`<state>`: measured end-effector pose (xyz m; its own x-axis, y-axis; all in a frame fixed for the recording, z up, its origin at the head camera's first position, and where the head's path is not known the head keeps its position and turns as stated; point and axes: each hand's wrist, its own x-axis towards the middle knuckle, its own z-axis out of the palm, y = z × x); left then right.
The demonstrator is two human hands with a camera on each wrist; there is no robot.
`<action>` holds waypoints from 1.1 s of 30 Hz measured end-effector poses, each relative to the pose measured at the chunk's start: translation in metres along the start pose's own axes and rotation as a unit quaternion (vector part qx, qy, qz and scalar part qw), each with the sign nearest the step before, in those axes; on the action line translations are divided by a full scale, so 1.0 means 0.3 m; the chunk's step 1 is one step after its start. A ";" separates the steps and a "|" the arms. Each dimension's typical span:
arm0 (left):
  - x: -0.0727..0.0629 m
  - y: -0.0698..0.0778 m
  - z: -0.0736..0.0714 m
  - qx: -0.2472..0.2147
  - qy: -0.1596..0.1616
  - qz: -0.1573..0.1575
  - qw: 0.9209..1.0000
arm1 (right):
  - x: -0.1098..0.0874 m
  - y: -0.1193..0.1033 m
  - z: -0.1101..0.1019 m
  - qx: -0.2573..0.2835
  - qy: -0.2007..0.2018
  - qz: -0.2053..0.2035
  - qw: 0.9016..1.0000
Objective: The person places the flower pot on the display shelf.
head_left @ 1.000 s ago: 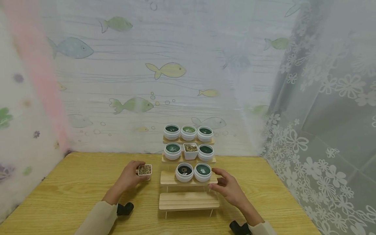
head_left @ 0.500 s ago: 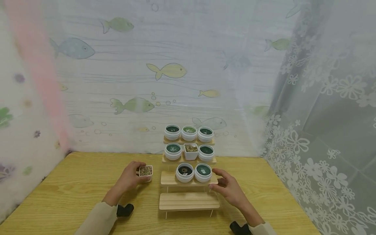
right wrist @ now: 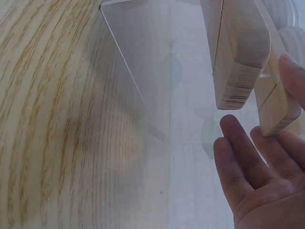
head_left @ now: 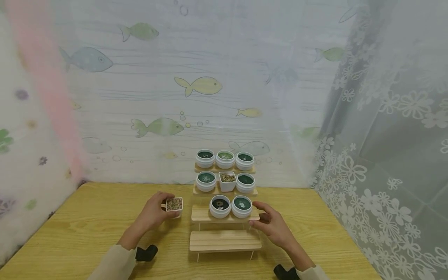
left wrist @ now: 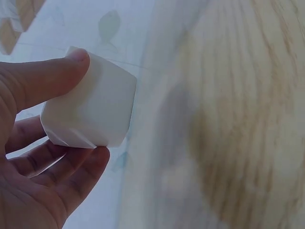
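At the left of the table, my left hand (head_left: 152, 212) holds a small square white cup (left wrist: 97, 107) filled with dried brownish bits, thumb on one side and fingers on the other. My right hand (head_left: 274, 225) is at the right end of a wooden shelf board (head_left: 200, 214), with the board's end between thumb and fingers. On that board stand a round white bowl with dark contents (head_left: 219, 215) and a round white bowl with green contents (head_left: 241, 214), the latter close to my right fingertips. The far sides of both hands' fingers are partly hidden.
The stepped stand's lowest board (head_left: 225, 241) bears nothing. Higher boards carry several round white bowls (head_left: 205, 187) and a square white cup (head_left: 227, 186). Bare wooden table (head_left: 87, 229) lies left of the stand. A fish-patterned curtain (head_left: 157, 93) hangs behind.
My left hand and the square cup have shifted very slightly to the right and nearer me. The right hand stays at the board's end.
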<state>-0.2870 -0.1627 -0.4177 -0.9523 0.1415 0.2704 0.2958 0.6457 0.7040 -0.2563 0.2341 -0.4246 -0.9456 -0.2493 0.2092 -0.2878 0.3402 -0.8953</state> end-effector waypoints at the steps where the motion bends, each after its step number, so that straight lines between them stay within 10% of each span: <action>1: -0.005 0.009 -0.007 -0.002 -0.001 0.004 1.000 | -0.002 -0.003 -0.001 -0.001 0.000 0.002 1.000; 33: -0.062 0.280 -0.072 -0.044 0.001 0.116 0.992 | 0.003 0.002 -0.002 -0.002 0.002 0.004 1.000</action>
<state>-0.2429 -0.1274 -0.3494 -0.8582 0.2772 0.4321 0.5117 0.5289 0.6771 -0.2576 0.2348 -0.4248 -0.9482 -0.2438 0.2034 -0.2808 0.3449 -0.8956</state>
